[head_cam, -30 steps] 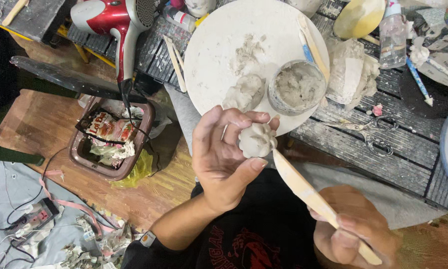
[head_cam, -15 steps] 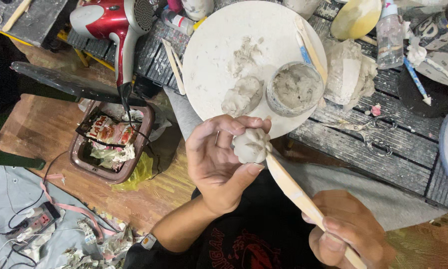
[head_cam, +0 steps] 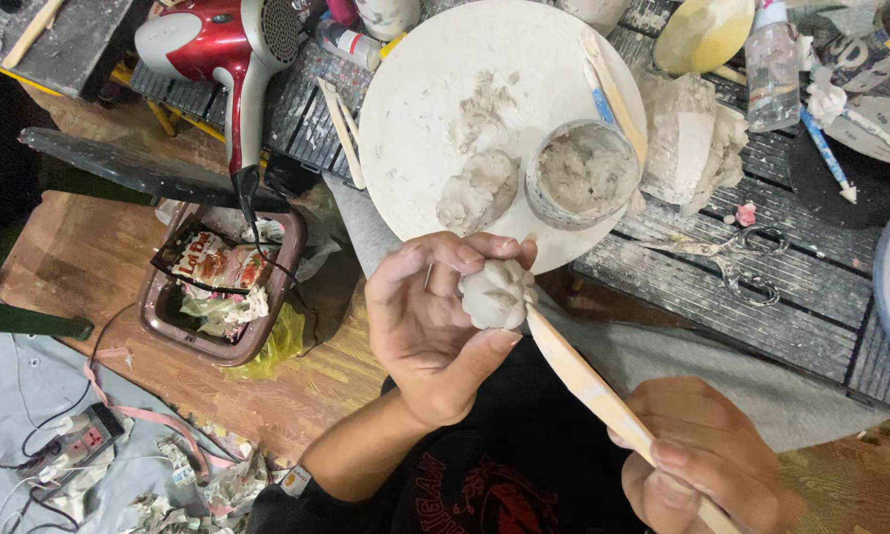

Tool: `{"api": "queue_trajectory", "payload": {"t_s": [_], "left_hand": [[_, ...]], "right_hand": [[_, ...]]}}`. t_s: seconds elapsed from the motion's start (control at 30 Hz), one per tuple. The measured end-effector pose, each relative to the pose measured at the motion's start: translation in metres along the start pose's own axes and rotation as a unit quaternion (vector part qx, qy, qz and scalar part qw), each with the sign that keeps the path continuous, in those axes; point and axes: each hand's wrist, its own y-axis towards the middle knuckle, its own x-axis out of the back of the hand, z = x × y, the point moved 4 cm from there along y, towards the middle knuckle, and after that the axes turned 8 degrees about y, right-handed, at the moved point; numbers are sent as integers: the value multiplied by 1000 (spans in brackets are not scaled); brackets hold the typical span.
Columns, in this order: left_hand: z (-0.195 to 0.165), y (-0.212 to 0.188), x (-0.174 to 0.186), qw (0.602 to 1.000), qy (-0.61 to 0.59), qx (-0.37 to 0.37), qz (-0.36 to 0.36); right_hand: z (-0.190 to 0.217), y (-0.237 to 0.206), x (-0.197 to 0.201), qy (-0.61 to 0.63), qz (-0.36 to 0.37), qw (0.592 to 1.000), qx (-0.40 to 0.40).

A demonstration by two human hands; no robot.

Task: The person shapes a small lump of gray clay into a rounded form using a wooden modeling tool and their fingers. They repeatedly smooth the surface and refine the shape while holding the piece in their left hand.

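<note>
From the head camera, looking straight down, the left hand (head_cam: 435,326) is raised in front of the chest with its fingers curled round a small grey clay ball (head_cam: 497,294). The ball sits at the fingertips, not in the palm: the thumb presses it from below, and the index and middle fingers wrap over its top and far side. Grooves run across its surface like the segments of a small pumpkin.

The right hand (head_cam: 702,465), low in the picture, is closed round the lower part of a long flat wooden stick (head_cam: 588,384). The stick slants up and to the left, and its tip touches the lower right side of the ball, just beside the left thumb.

Beyond the hands, on a dark slatted table (head_cam: 761,287), lies a round white board (head_cam: 415,119). On it are a lump of grey clay (head_cam: 476,192) and a small round cup of wet clay (head_cam: 583,173), the two just beside each other; the ball is held near the board's front edge. Scissors (head_cam: 737,259) lie on the table to the right of the board, with a clear plastic bottle (head_cam: 771,49) farther back. A red hair dryer (head_cam: 222,49) rests at the left end of the table, above a brown bin (head_cam: 158,316) of rubbish on the floor.
</note>
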Motion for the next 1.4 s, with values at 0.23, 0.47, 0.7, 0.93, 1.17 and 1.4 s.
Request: {"api": "queue_trajectory", "payload": {"t_s": [0.23, 0.47, 0.7, 0.93, 1.17, 1.4], "left_hand": [[0, 4, 6, 996, 59, -63, 9], [-1, 3, 9, 996, 66, -59, 5], [1, 2, 10, 999, 44, -27, -1], [9, 7, 6, 996, -72, 25, -35], [19, 14, 7, 939, -220, 221, -148], [14, 21, 16, 930, -199, 241, -195]], "right_hand": [[6, -3, 9, -56, 88, 994, -36], [10, -5, 11, -79, 89, 991, -55], [8, 6, 9, -59, 30, 998, -16], [-7, -22, 18, -16, 65, 998, -13], [-55, -55, 44, 117, -55, 990, -57], [-122, -73, 50, -5, -122, 942, -314]]}}
